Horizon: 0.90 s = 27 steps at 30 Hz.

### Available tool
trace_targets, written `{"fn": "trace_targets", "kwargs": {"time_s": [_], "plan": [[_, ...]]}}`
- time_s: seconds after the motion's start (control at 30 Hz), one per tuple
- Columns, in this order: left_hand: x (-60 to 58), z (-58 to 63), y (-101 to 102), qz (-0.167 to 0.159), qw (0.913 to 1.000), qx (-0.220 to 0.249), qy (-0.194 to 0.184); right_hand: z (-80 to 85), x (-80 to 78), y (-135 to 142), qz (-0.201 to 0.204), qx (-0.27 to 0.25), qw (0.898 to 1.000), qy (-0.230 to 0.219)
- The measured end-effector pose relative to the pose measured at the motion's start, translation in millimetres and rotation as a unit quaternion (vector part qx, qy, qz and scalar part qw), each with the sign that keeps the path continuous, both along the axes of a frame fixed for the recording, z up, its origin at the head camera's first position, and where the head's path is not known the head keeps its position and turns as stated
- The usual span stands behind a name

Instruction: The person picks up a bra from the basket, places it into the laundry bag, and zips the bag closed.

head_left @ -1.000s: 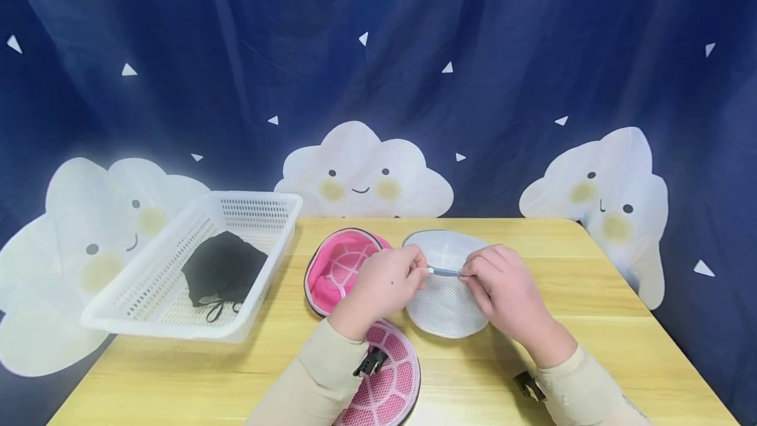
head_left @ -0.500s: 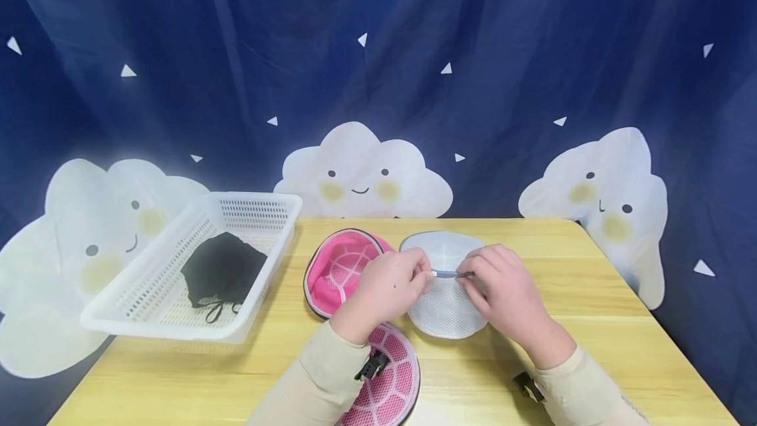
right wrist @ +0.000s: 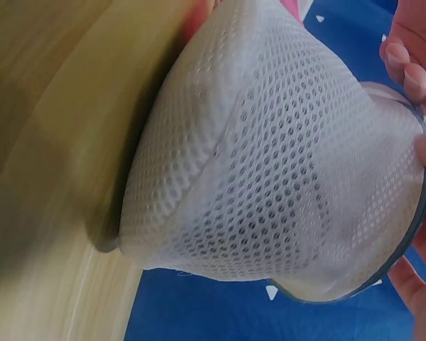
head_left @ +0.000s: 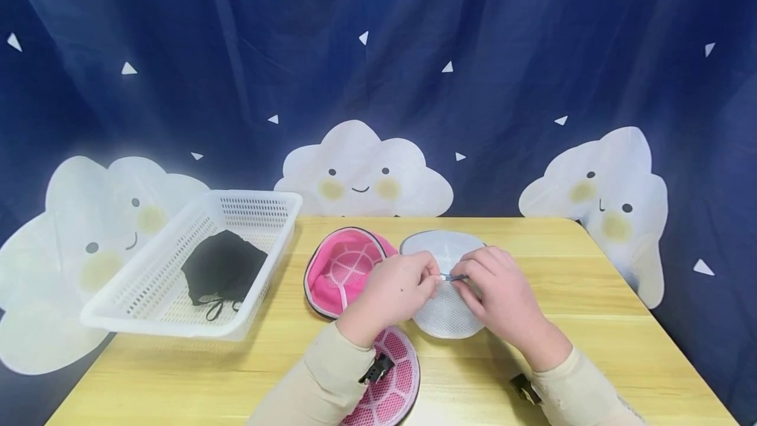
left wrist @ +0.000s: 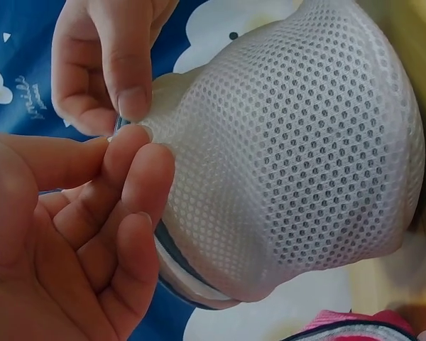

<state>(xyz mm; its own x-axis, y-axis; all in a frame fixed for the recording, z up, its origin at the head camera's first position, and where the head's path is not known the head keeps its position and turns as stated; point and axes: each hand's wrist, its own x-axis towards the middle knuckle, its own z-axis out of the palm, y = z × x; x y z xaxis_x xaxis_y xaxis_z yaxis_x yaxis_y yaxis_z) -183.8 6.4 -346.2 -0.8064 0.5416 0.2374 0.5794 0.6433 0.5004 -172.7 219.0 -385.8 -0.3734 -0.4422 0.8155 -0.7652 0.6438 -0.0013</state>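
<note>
A white mesh laundry bag with a grey zip edge stands on the table between both hands. My left hand pinches the small white zip pull at its rim, thumb against forefinger; the left wrist view shows this left hand near the other hand's fingertips. With its fingers, my right hand grips the grey zip edge just to the right. In the right wrist view the bag's mesh side bulges, and its dark zip edge curves toward the fingers. What lies inside the bag cannot be made out.
An unzipped pink mesh bag lies left of the white one. Its round pink panel spreads partly under the left forearm. At the left, a white plastic basket holds a black cloth item with thin cords. A dark blue curtain hangs behind.
My left hand has slid a little to the right along the zip with the pull, closing toward the right hand. The right hand has shifted slightly left.
</note>
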Motion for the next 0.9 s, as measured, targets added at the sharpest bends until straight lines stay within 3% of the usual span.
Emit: {"fn": "trace_targets", "kwargs": {"time_s": [0.37,0.9], "plan": [[1.8,-4.4,4.2,-0.008,0.9993,0.002,0.037,-0.7,1.7,-3.9,-0.001,0.008,1.000,0.002],[2.2,-5.1,4.7,-0.018,0.9989,0.005,0.043,0.6,2.7,-7.3,0.008,-0.011,0.999,0.030]]}}
